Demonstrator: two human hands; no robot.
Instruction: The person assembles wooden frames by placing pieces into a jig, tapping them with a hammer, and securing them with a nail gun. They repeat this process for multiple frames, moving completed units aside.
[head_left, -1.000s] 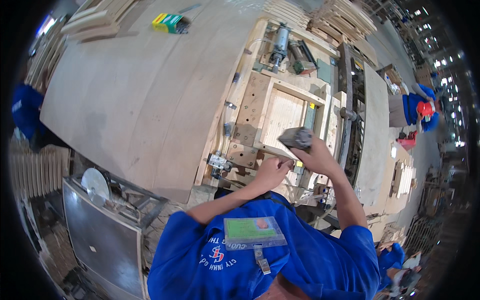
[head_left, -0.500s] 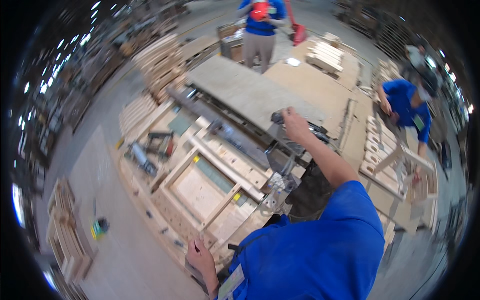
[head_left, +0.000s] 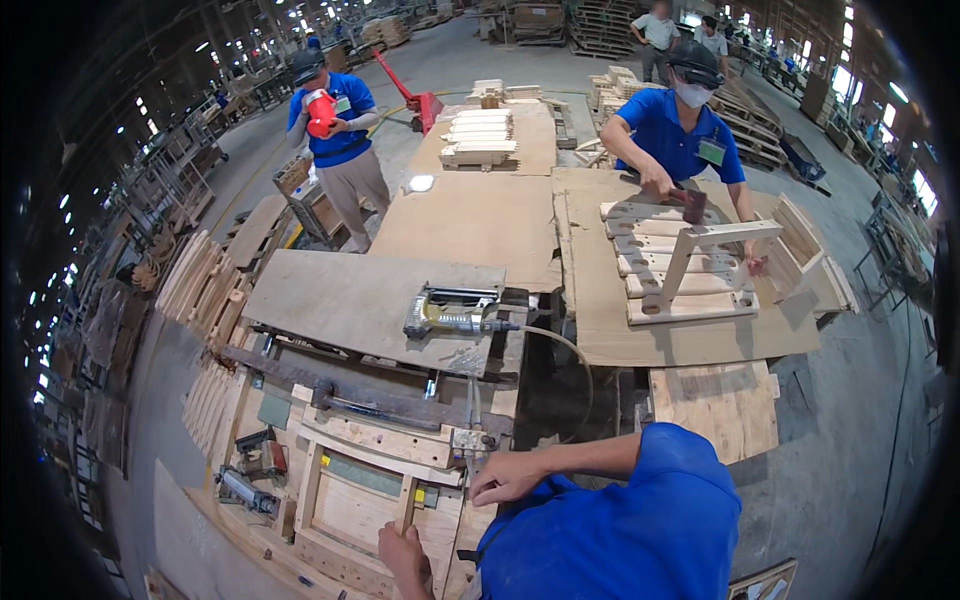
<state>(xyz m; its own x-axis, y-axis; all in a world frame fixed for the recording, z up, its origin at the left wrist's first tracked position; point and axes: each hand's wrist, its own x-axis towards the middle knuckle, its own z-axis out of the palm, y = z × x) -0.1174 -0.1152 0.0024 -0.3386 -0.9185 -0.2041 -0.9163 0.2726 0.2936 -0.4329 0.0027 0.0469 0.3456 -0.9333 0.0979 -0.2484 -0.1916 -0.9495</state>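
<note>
A rectangular wooden frame (head_left: 305, 495) lies in the jig on the low bench before me. My left hand (head_left: 405, 560) is closed at the near end of its short wooden slat (head_left: 407, 500); what lies between the fingers is hidden. Beside the frame's right end my right hand (head_left: 512, 476) hovers with nothing visible in it, fingers loosely bent and apart. Close to it is a metal valve block (head_left: 472, 442) with hoses. A nail gun (head_left: 455, 312) lies on the grey tabletop (head_left: 340, 295), its hose looping to the right.
Two more pneumatic tools (head_left: 248, 492) lie left of the frame. Across from me, a co-worker (head_left: 685, 140) works with a mallet (head_left: 692, 205) on slatted wooden parts (head_left: 665, 262). Another person (head_left: 340, 130) stands holding a red object (head_left: 321, 113). Wooden parts (head_left: 480, 135) are stacked beyond.
My right hand has let go of the nail gun on the grey tabletop and come back beside the frame. My left hand has moved to the slat's near end. The view has swung right.
</note>
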